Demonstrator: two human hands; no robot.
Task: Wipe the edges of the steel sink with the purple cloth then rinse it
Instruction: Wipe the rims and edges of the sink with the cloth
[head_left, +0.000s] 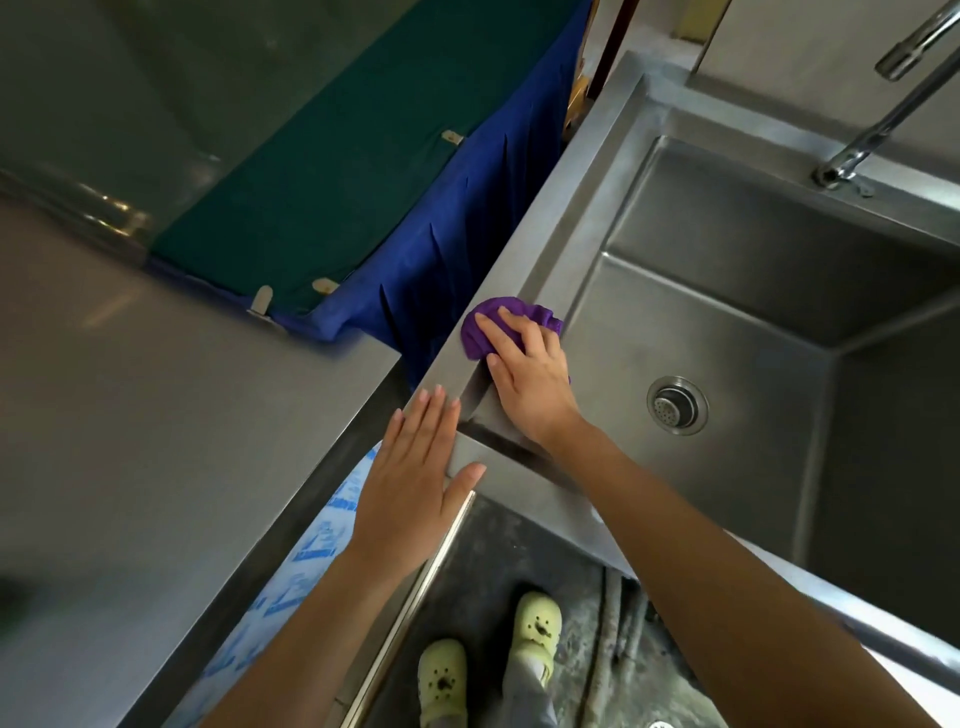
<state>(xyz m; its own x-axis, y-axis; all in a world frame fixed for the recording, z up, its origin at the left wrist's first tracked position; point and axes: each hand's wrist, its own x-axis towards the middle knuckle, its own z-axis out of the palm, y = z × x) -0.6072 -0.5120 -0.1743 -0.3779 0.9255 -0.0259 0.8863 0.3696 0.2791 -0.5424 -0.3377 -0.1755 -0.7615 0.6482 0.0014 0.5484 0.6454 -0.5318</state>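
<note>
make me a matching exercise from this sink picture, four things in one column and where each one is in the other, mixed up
Things:
1. purple cloth
2. left hand
3. drain strainer
4. tap

Places:
A. on the floor of the sink basin
B. flat on the near corner of the sink's rim
C. under the right hand on the sink's left edge
D. rising from the far rim of the sink

Pairs: 1-C, 2-B, 3-A, 4-D
</note>
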